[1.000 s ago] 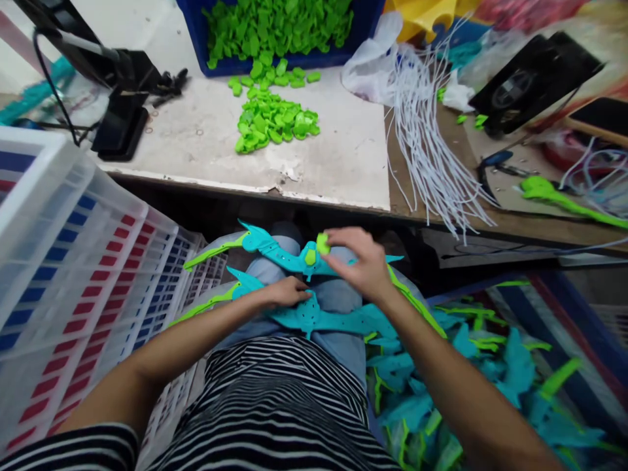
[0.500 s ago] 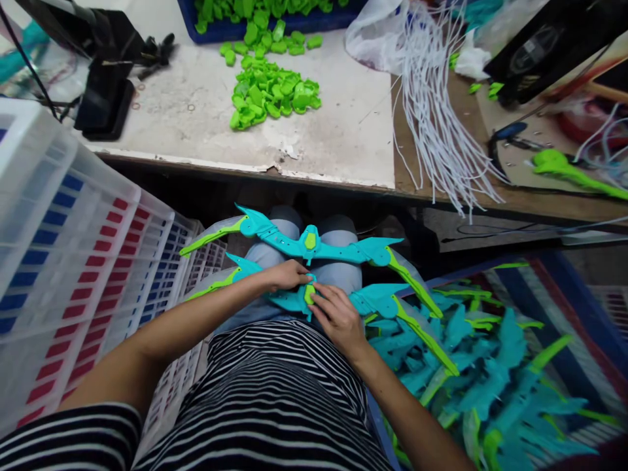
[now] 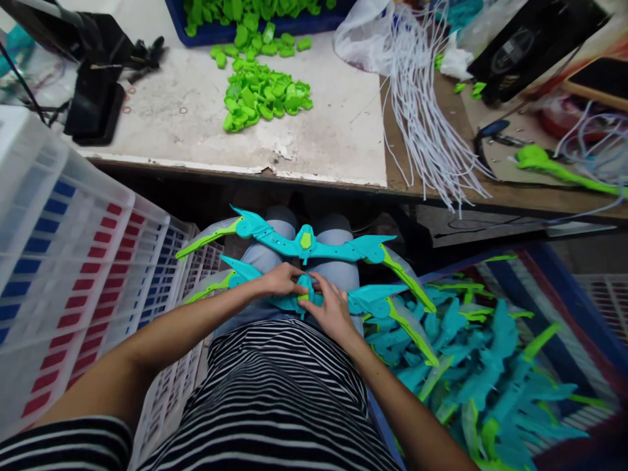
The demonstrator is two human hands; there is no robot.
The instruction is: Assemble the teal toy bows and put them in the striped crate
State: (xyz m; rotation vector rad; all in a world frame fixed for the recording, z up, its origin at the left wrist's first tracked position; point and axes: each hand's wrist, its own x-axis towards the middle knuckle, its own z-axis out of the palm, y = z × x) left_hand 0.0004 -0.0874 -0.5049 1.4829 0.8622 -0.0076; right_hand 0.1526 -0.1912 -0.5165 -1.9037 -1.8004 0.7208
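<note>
Near teal toy bow (image 3: 373, 297), lying across the person's lap, is being worked at its centre. The right hand (image 3: 331, 307) is pressing its fingertips together on a small green insert (image 3: 305, 297) at the bow's middle, while the left hand (image 3: 279, 280) is closing over the same section from the other side, steadying it. A second ago the right hand was hovering over the far teal bow (image 3: 307, 243) with a loose green piece; that bow's green centre piece (image 3: 305, 241) is now sitting seated and untouched, so the work is judged to be moving on to the near bow. The insert itself is mostly being covered by both hands, so whether it is fully seated cannot be told. Beyond the knees, a pile of green pieces (image 3: 262, 98) is lying on the bench (image 3: 338, 131), beside white cords (image 3: 422, 118). A white crate (image 3: 73, 261) is standing at the left; a heap of teal bows (image 3: 481, 379) is running out of view at the lower right.
</note>
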